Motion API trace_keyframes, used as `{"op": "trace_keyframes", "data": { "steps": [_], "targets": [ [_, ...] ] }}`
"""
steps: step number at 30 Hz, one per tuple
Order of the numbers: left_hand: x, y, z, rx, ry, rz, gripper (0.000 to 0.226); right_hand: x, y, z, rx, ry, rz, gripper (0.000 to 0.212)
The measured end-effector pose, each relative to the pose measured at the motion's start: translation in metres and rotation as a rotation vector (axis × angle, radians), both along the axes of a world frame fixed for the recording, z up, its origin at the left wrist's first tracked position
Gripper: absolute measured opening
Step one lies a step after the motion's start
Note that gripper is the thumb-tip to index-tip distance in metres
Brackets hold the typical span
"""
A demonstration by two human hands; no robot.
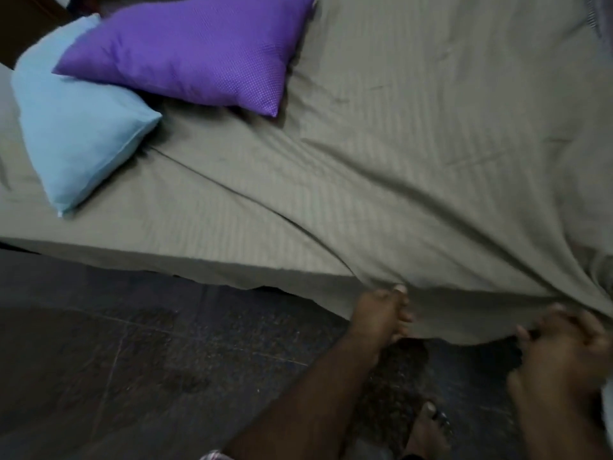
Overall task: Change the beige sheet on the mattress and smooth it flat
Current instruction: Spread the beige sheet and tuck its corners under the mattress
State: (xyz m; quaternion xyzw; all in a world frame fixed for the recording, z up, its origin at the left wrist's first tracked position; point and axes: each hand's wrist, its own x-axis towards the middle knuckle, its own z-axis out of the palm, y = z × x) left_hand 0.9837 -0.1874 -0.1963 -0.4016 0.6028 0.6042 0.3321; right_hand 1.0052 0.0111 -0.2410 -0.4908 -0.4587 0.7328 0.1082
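A grey-beige striped sheet (pixel 414 167) covers the mattress and hangs over its near edge. My left hand (pixel 381 313) pinches the sheet's hem at the bed's near edge, thumb on top. My right hand (pixel 564 346) grips the same hem farther right, fingers curled round a bunch of cloth. Long creases fan out across the sheet from both hands, and one straight fold runs from the blue pillow toward my left hand.
A purple pillow (pixel 192 51) and a light blue pillow (pixel 76 127) lie at the bed's far left end. Dark tiled floor (pixel 149 360) spreads in front of the bed. My bare foot (pixel 428 433) stands on it near the bottom edge.
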Motion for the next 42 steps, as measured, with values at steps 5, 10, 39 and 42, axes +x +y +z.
{"op": "trace_keyframes", "data": {
  "steps": [5, 10, 39, 42],
  "targets": [
    [-0.015, -0.056, -0.013, -0.076, -0.031, 0.24, 0.033, -0.024, -0.069, 0.005, -0.107, -0.242, 0.28, 0.029],
    [-0.024, -0.057, -0.008, -0.042, -0.064, 0.017, 0.024, -0.049, -0.057, 0.0, -0.021, -0.315, 0.162, 0.027],
    [-0.114, 0.212, -0.01, -0.76, 1.249, -1.929, 0.07, -0.014, 0.075, -0.037, 0.023, -0.192, -0.643, 0.014],
    [-0.137, 0.219, -0.026, -0.691, 1.241, -1.99, 0.057, -0.019, 0.064, -0.035, -0.183, 0.007, -0.626, 0.045]
  ]
}}
